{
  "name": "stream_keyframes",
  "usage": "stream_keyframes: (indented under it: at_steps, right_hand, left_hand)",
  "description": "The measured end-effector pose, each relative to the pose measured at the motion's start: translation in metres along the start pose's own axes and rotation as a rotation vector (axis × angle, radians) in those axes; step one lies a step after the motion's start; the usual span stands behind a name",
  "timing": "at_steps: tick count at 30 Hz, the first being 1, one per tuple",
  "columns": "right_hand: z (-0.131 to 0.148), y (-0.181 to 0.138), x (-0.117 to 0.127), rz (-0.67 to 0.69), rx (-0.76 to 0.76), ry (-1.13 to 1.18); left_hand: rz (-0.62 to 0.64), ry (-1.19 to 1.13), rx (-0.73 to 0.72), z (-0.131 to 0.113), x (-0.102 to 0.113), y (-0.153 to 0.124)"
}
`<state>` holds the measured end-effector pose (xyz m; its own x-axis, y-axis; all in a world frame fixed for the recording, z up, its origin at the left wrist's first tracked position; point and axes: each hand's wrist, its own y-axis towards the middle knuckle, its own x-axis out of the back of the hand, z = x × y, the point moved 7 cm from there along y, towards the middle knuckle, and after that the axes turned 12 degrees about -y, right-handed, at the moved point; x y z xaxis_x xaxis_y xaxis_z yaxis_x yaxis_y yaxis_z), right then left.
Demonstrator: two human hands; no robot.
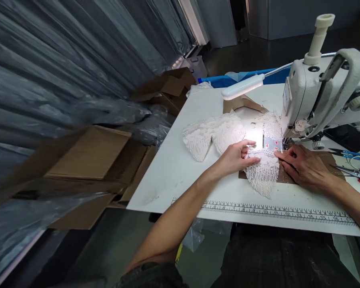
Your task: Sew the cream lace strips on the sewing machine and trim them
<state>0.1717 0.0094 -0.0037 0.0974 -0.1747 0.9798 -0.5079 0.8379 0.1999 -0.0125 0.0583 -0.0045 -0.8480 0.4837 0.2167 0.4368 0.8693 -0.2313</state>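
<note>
A white lace piece (pixel 262 170) with a fringed, pointed lower end lies under the sewing machine's needle area. My left hand (pixel 235 157) pinches its left edge between thumb and fingers. On the other side, my right hand (pixel 303 165) is curled low beside the needle, its index fingertip pressing the lace's right edge; its other fingers are partly hidden. The white sewing machine (pixel 297 100) stands over this spot. More white lace (pixel 270 122) runs behind the grey needle plate with red marks (pixel 270 144). Another lace piece (pixel 214 132) rests to the left.
Brown board (pixel 288 176) lies under the work. Scissors (pixel 352 172) and blue-handled snips (pixel 355 156) lie at right, near a dark phone-like object (pixel 346 138). A lit lamp (pixel 243 87) hangs above. A printed ruler (pixel 276 211) follows the front edge; cardboard boxes (pixel 88 152) stand left.
</note>
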Motion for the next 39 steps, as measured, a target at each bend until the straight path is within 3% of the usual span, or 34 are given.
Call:
stream_keyframes:
  at_steps: [7,11,16,21,29,33,39]
  right_hand:
    - [0.000,-0.006,0.006,-0.078,-0.015,0.029]
    - [0.004,-0.012,0.013,-0.138,0.061,0.076]
    - [0.008,-0.012,0.014,-0.141,0.117,-0.007]
    - [0.004,-0.012,0.012,-0.120,0.096,0.002]
    - [-0.013,-0.014,0.016,-0.102,-0.099,0.296]
    - [-0.017,-0.014,0.020,-0.119,-0.175,0.351]
    - [-0.016,-0.019,0.020,-0.159,-0.214,0.377]
  left_hand:
    - [0.007,-0.010,-0.035,0.003,0.002,0.004]
    - [-0.011,0.017,-0.035,0.003,0.004,0.004]
    - [-0.038,0.091,-0.048,0.005,0.003,0.005]
    - [-0.085,0.224,-0.165,-0.002,-0.005,0.002]
    - [-0.071,0.136,-0.066,-0.004,-0.003,0.001]
    - [-0.054,0.041,0.003,0.003,-0.003,0.003]
    - [-0.062,0.025,-0.009,0.009,-0.002,0.006]
